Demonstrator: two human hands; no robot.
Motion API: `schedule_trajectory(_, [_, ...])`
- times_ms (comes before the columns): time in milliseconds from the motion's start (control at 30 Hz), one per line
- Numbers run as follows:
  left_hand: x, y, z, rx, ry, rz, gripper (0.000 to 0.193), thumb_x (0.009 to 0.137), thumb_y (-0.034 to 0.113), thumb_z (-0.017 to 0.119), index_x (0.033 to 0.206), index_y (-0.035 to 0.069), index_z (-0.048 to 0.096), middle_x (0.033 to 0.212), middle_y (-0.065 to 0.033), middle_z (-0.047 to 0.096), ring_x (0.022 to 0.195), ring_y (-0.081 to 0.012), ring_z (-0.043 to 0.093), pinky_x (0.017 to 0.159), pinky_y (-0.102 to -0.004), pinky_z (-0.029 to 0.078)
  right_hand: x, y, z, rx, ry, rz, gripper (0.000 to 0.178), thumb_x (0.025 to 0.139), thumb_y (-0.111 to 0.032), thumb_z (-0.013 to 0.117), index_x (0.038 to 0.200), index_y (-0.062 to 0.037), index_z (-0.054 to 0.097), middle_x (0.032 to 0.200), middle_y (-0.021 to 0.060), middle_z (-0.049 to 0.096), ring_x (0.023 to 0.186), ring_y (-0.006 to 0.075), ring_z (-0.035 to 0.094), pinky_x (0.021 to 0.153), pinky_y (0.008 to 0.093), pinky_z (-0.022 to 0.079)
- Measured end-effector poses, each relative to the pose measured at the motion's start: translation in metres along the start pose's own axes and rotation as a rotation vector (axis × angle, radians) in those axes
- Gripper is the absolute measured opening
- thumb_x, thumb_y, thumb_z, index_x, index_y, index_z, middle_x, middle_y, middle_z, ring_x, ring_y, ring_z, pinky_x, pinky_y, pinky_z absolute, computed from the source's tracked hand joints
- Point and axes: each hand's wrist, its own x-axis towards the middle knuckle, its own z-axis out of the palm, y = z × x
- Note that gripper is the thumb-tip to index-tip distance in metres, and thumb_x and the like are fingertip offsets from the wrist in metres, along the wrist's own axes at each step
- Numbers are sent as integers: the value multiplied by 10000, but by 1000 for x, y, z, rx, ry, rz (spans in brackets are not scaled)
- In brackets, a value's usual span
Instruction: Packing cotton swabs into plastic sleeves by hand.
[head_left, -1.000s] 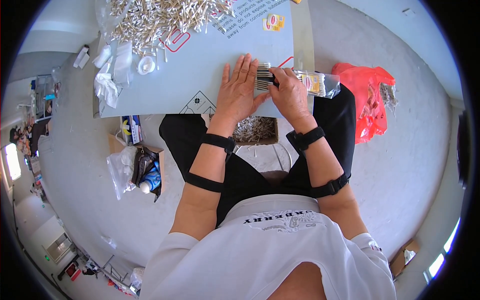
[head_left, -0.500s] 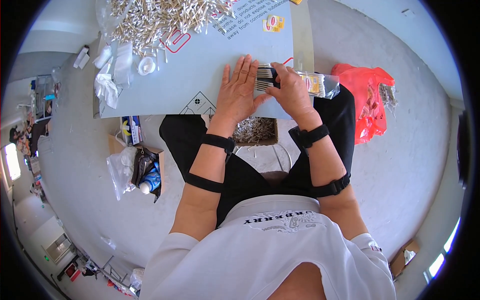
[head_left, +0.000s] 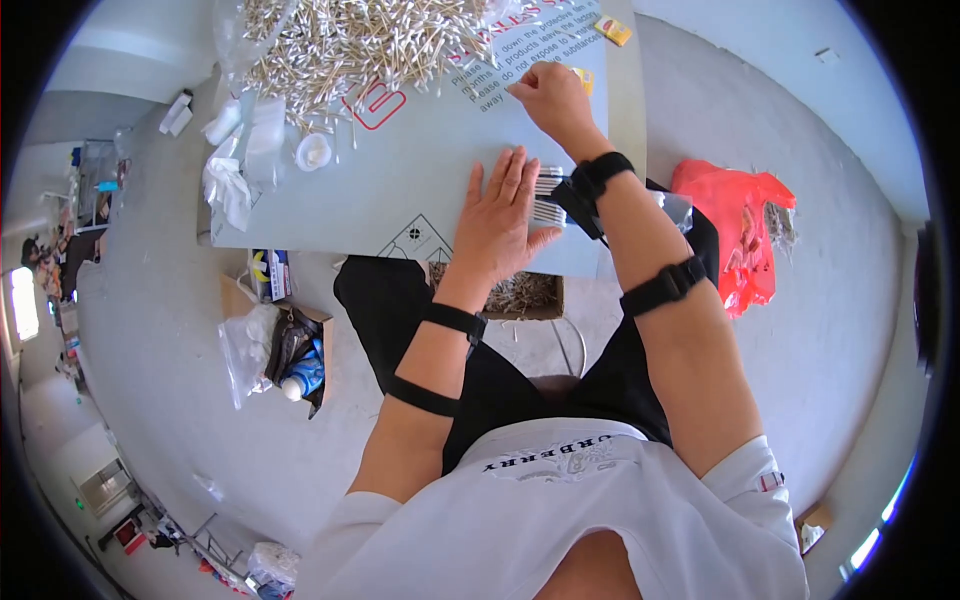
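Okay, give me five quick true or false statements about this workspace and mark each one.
1. The left hand has its fingers stretched out. True.
2. The right hand is spread flat. False: its fingers are curled.
3. The red bag is to the right of both hands. True.
4. The heap of cotton swabs lies right of the right hand. False: it lies to the left.
5. Black straps circle both forearms. True.
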Motion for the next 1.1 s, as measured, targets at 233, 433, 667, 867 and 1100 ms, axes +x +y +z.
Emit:
schedule_trajectory(233, [-4,-1,-1,-51,-27,-22,873,844,525,600,1470,3,287,1560,-154,239,1458,-273,193,1166,-523,124,45,-20,31,-184,55,43,305,769,-287,659,914,-20,682,931,204,691,900,380,660,799,454,529])
schedule_trajectory(433, [-4,-1,-1,-83,-17,-22,873,834,526,614,1463,8,300,1555,-156,248,1450,-276,214,1160,-525,141,47,-7,20,-185,11,72,253,771,-223,624,905,-16,681,929,192,693,918,371,660,818,444,525])
schedule_trajectory(667, [-3,-1,1,-79,32,-12,865,821,504,637,1450,2,319,1543,-166,267,1434,-286,253,1156,-525,158,-13,27,-17,-277,-234,-236,110,758,-133,598,775,-29,628,782,164,649,783,365,630,694,443,498])
schedule_trajectory(867, [-4,0,3,-83,107,-11,865,815,493,649,1442,-10,327,1536,-174,282,1433,-298,254,1159,-530,148,-53,30,-33,-344,-300,-546,64,783,-95,597,763,-39,572,796,130,591,778,353,593,671,443,469])
schedule_trajectory(1100, [-4,-3,8,-51,95,25,808,874,477,588,1453,-10,305,1527,-183,293,1432,-309,254,1162,-518,144,-96,36,-21,1,174,-332,115,832,-33,578,935,-20,626,976,160,598,862,362,605,756,387,498])
